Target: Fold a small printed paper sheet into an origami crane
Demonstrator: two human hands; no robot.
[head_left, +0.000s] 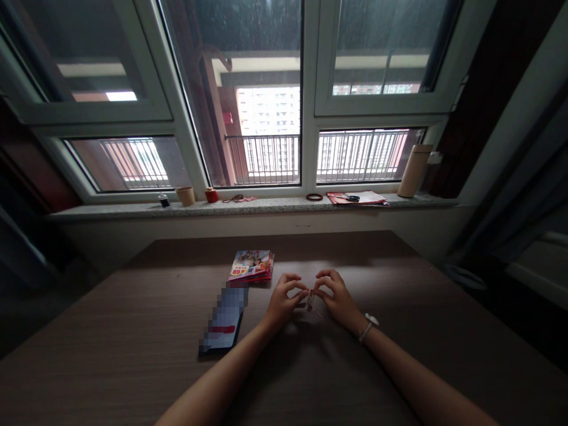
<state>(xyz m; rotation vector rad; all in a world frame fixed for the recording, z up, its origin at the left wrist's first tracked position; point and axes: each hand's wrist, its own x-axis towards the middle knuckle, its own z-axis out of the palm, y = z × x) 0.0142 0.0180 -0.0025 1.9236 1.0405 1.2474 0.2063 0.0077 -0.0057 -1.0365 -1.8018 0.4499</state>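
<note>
Here are the fingertips, meeting: the left hand (284,300) and the right hand (339,300) pinch a small, narrow, pale piece (309,300), its material too small to tell, over the brown wood-grain table (133,307). Left of them lies a dark-edged rectangular smartphone (227,322), just beside a stack of glossy, red-edged printed leaflets (251,264).

The phone (227,322) lies before the leaflets (251,265), left of the left grip (283,299).
</note>
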